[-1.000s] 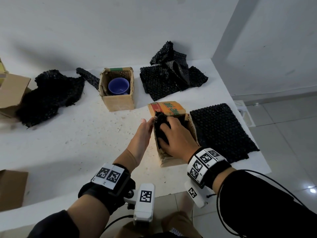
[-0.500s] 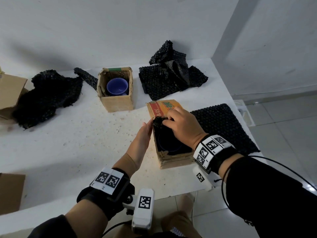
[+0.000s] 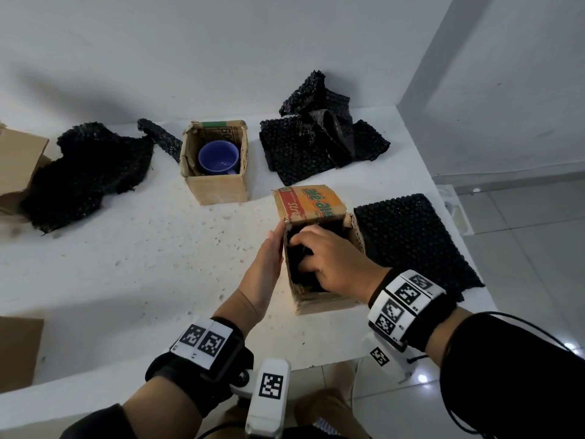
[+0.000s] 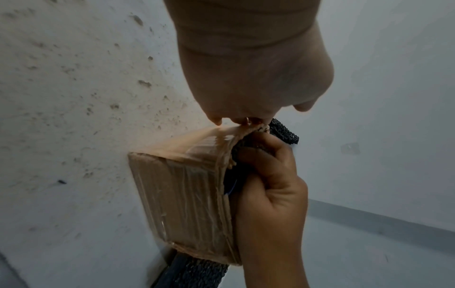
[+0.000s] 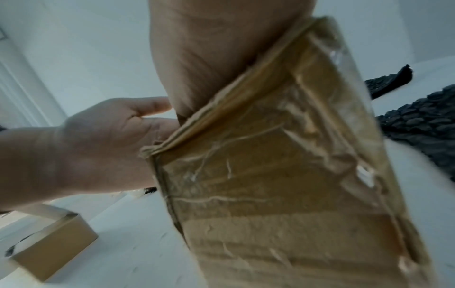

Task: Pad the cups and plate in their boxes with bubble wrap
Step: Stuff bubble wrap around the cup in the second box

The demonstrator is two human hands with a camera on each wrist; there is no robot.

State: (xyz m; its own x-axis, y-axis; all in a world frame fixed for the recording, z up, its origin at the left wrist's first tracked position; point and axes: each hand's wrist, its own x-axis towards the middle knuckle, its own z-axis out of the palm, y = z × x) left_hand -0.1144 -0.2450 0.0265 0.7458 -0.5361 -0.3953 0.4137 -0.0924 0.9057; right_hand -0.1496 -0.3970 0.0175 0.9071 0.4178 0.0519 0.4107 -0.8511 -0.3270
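Head view: the right hand [image 3: 332, 264] pushes curled fingers into black bubble wrap [image 3: 297, 264] inside the near box [image 3: 319, 299] (by the worktop's front edge); the flat left hand [image 3: 266, 261] presses its side.

A taped cardboard box [image 5: 283, 185] fills most of the right wrist view, blurred, its outer wall wrinkled under clear tape. Above its top rim the right hand [image 5: 216, 54] goes down into the box; its fingers are hidden inside. To the left of the box the left hand [image 5: 81, 148] lies against the box's side wall, fingers straight. Below the box's left edge, well apart, 1 smaller cardboard box [image 5: 54, 251] sits on the white table [image 5: 128, 233]. To the right of the taped box lies black bubble wrap [image 5: 423, 132].
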